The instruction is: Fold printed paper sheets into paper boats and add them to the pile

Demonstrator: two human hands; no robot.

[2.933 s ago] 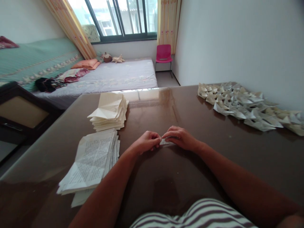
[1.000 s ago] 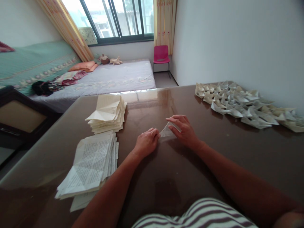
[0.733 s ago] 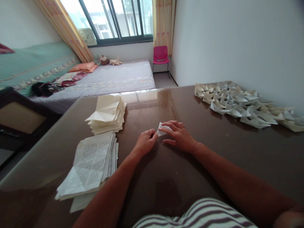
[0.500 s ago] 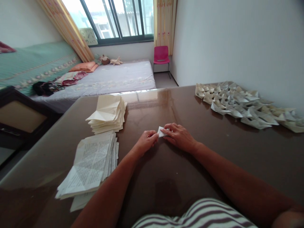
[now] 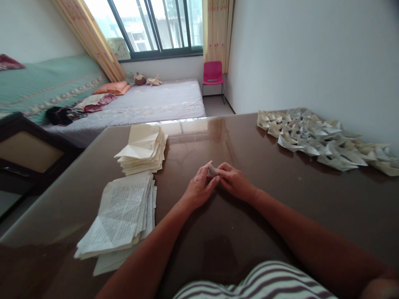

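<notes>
A small folded piece of paper (image 5: 212, 170) is between my two hands, over the middle of the brown table (image 5: 230, 249). My left hand (image 5: 201, 185) is closed on its left side, with the thumb below and the fingers behind. The fingertips of my right hand (image 5: 234, 180) pinch its right side. Much of the paper is hidden by the fingers. Left of my hands lie a stack of printed, creased sheets (image 5: 120, 211) and, beyond it, a stack of cream sheets (image 5: 145, 143). Many folded paper boats (image 5: 311, 131) sit at the far right.
The table's far edge meets a bed (image 5: 174, 97) with a pillow (image 5: 112, 88) and soft toys. A pink chair (image 5: 213, 73) stands by the window (image 5: 156, 29). A white wall (image 5: 311, 54) runs along the right, and a dark wooden cabinet (image 5: 34, 153) stands at the left.
My left hand has moved right and turned, now gripping the paper from the left. The paper, earlier lying flat under my right fingers, is now tilted up between both hands.
</notes>
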